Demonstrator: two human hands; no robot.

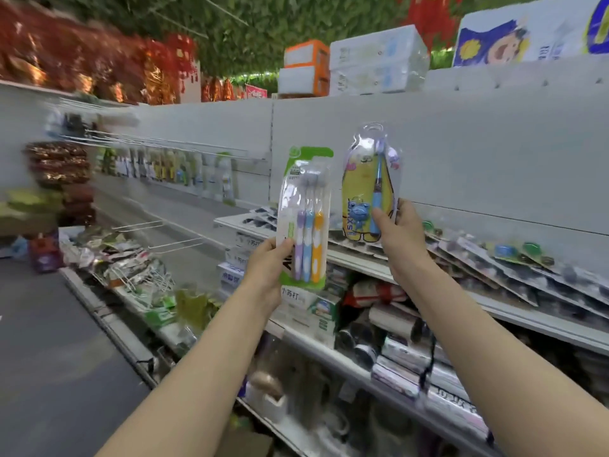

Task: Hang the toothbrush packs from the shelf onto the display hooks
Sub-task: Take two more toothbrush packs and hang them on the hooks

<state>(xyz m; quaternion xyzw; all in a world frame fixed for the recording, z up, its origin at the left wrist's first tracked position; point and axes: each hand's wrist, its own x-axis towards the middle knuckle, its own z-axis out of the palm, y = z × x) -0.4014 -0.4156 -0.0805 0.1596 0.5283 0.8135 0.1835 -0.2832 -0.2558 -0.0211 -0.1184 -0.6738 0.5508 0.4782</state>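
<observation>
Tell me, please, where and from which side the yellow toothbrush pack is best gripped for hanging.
Pinch the yellow pack at its lower edge, coming from below and the right, as the right hand does, thumb on the front. The pack is flat and upright, with its clear hang tab at the top; a low grip likely leaves that tab free for a hook.

This is a shop, one aisle of a supermarket; a long white shelving wall (428, 143) runs beside the grey floor (49, 357); wire display hooks (174, 243) stick out of it; small packs (171, 169) hang in a row on its left part; boxed goods (316, 311) crowd below the shelf (514, 316) edge; cartons (379, 61) stand along its top edge; red festive decorations (82, 61) hang above.
</observation>
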